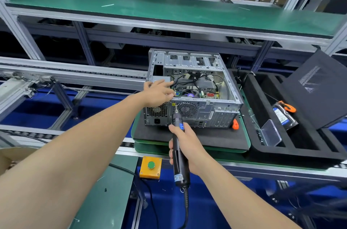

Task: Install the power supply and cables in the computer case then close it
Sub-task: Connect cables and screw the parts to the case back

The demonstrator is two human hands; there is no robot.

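An open silver computer case (221, 116) lies on its side on a black foam pad (197, 138), rear panel facing me. Black cables (195, 83) and the motherboard show inside. The power supply (156, 114) sits in the left rear corner, its honeycomb grille and socket visible. My left hand (157, 93) rests on the case's top rear edge above the power supply, fingers partly stretched over the inside. My right hand (185, 146) grips a black electric screwdriver (178, 146), whose bit touches the rear panel near the power supply's upper right corner. The black side panel (317, 88) leans at the right.
A black foam tray (262, 150) to the right holds a clear plastic box (271, 133), a bagged drive (284, 116) and an orange-handled tool (288, 105). A yellow box with a green button (151, 166) sits at the conveyor's front. An orange object (235, 124) lies by the case.
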